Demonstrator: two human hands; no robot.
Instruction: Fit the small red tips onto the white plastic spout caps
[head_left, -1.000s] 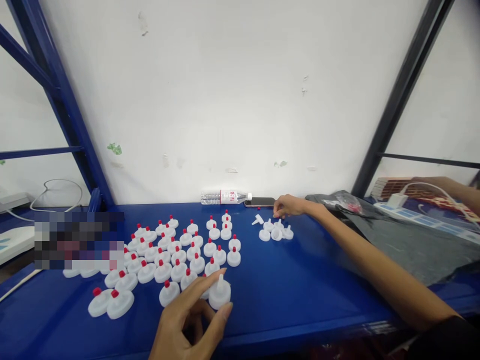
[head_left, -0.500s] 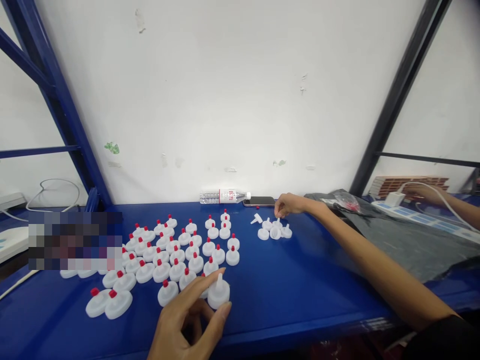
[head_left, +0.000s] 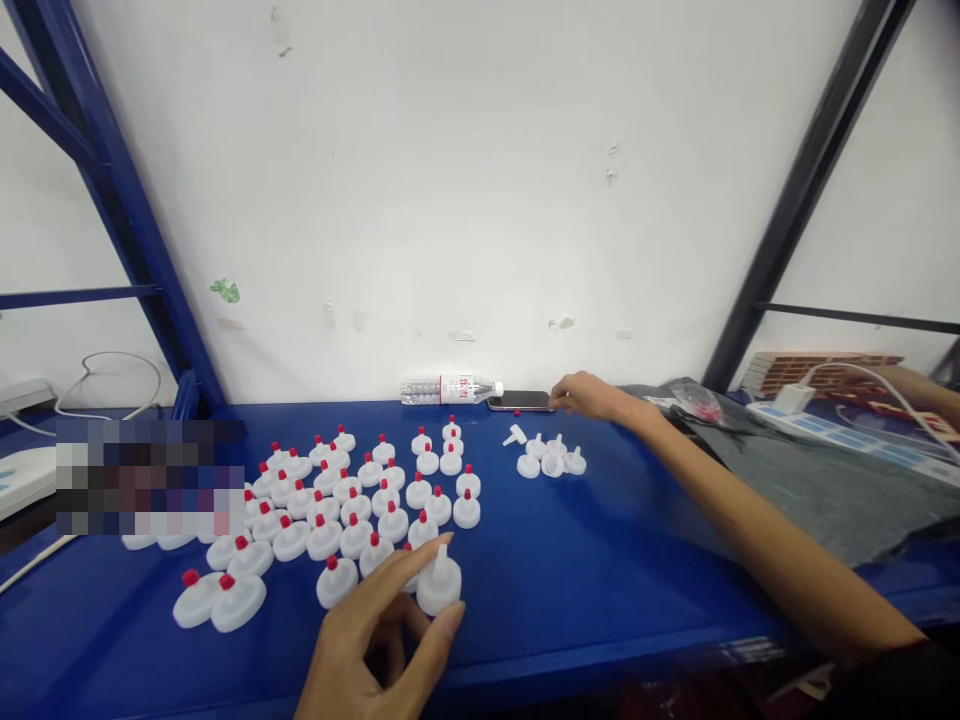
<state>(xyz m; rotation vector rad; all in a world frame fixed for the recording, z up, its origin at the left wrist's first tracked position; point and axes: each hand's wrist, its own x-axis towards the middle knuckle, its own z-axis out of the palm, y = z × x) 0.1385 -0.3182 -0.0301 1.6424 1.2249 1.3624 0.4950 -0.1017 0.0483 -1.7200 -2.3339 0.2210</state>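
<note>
My left hand pinches a white nozzle cap between forefinger and thumb near the front of the blue table. Its bare spout points up, with no red tip on it. Farther back, my right hand is beside the right end of a dark phone, fingers bent together; whether they hold anything is hidden. A small red tip lies in front of the phone. Several white caps with bare spouts sit just below my right hand, one piece on its side.
Many white caps with red tips stand across the left half of the blue table. A clear water bottle lies against the wall. Black plastic sheeting and a power strip are at the right. A blue post rises at left.
My right hand has lifted slightly up and away from the bare-spout caps, towards the phone. My left hand keeps its hold on the nozzle cap in about the same place.
</note>
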